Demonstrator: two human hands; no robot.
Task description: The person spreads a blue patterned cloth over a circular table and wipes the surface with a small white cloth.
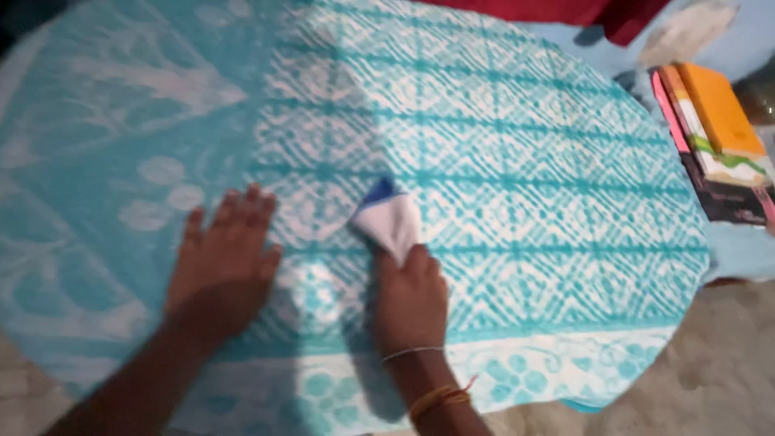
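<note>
Hands: left hand (pixel 222 266) flat on turquoise-white patterned cloth (pixel 500 161), right hand (pixel 410 299) gripping white-blue iron (pixel 389 218).

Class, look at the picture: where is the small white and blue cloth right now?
In the head view, the white and blue cloth lies near the middle of the turquoise patterned fabric, pinched by the right hand.

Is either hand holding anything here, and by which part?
The right hand grips a small white-and-blue cloth piece by its near end; the left hand lies flat on the turquoise patterned fabric.

Left hand (pixel 222 270) lies flat on the turquoise-and-white patterned cloth (pixel 525 186), left of the right hand (pixel 410 300). Small white-and-blue folded fabric piece (pixel 389 220) sits on the cloth, just beyond the right hand and touching it. Stack of folded fabrics (pixel 718 141) lies beside the cloth's far right edge.
</note>
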